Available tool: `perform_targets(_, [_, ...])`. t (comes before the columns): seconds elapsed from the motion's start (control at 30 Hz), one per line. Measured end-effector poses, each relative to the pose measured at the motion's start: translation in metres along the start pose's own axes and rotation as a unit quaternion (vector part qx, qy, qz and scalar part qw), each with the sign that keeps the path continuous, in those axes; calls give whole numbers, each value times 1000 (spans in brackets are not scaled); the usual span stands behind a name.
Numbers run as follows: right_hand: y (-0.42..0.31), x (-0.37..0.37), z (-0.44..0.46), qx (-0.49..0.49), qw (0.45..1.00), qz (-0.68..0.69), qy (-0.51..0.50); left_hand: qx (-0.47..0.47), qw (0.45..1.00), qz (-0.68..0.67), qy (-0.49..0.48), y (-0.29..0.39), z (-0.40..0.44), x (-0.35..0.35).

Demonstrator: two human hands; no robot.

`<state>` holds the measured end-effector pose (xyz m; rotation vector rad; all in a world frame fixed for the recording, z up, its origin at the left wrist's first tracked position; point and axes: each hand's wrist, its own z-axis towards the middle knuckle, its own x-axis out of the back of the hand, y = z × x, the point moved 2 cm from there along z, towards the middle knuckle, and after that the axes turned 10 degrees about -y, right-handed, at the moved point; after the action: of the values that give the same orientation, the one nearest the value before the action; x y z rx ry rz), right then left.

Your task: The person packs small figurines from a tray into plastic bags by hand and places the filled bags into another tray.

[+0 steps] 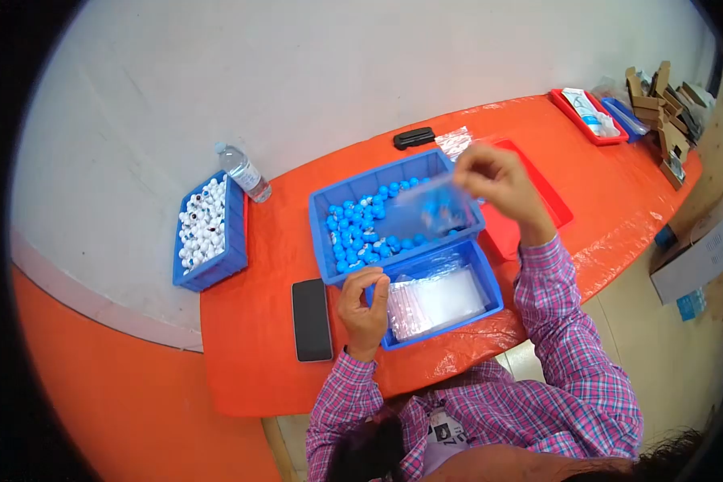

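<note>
Between the fingertips of my right hand (502,185) hangs a clear plastic bag (406,213), pinched at one corner. It is tilted over a blue bin (321,229) of small blue balls (352,233), some seen through the film. My left hand (363,312) has its fingers curled, thumb close to the index finger, at the near edge of that bin. Whether anything is in its grip I cannot make out. Just right of it, a smaller blue bin (496,299) holds a stack of flat clear bags (446,301).
A blue bin of white balls (203,229) and a water bottle (245,173) stand at the left. A dark phone (312,321) lies nearby. A black object (414,138), red tray (550,201), another red tray (614,138) and cardboard pieces (671,120) lie farther back and right.
</note>
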<state>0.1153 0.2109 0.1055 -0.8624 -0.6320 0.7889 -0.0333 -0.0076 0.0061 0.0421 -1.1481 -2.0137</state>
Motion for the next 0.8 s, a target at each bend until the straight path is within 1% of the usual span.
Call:
perform_targets(0.03, [0, 14, -2, -1, 1000, -2, 3, 13, 1000, 4, -9, 2, 0, 0])
perform_targets(0.1, [3, 41, -9, -45, 995, 26, 84, 36, 999, 14, -29, 3, 1, 0])
perform_targets(0.13, [7, 52, -12, -45, 995, 25, 89, 34, 999, 13, -33, 2, 2, 0])
perform_targets(0.27, [54, 89, -32, -134, 968, 82, 196, 41, 999, -2, -26, -2, 1, 1])
perform_targets(0.33, [74, 97, -39, -185, 956, 92, 209, 40, 999, -7, -32, -2, 1, 1])
perform_targets(0.37, [86, 100, -42, -184, 955, 90, 215, 40, 999, -7, -33, -2, 1, 2])
perform_targets(0.43, [111, 99, -45, -246, 942, 126, 191, 40, 999, -4, -30, -1, 3, 1])
perform_targets(0.47, [118, 99, -46, -245, 942, 127, 194, 37, 999, -4, -32, -1, 3, 1])
perform_targets(0.6, [142, 90, -49, -303, 910, 197, 206, 36, 999, -1, -27, -1, 3, 2])
perform_targets(0.63, [139, 88, -48, -303, 910, 198, 204, 36, 999, 0, -26, -1, 3, 3])
perform_targets(0.7, [121, 85, -49, -259, 930, 71, 251, 36, 999, -1, -31, 0, 3, 3])
perform_targets(0.77, [95, 80, -49, -210, 934, -57, 285, 40, 999, 0, -30, 1, 3, 1])
perform_targets(0.8, [72, 71, -47, -134, 945, -124, 270, 37, 999, 0, -25, 2, 3, -1])
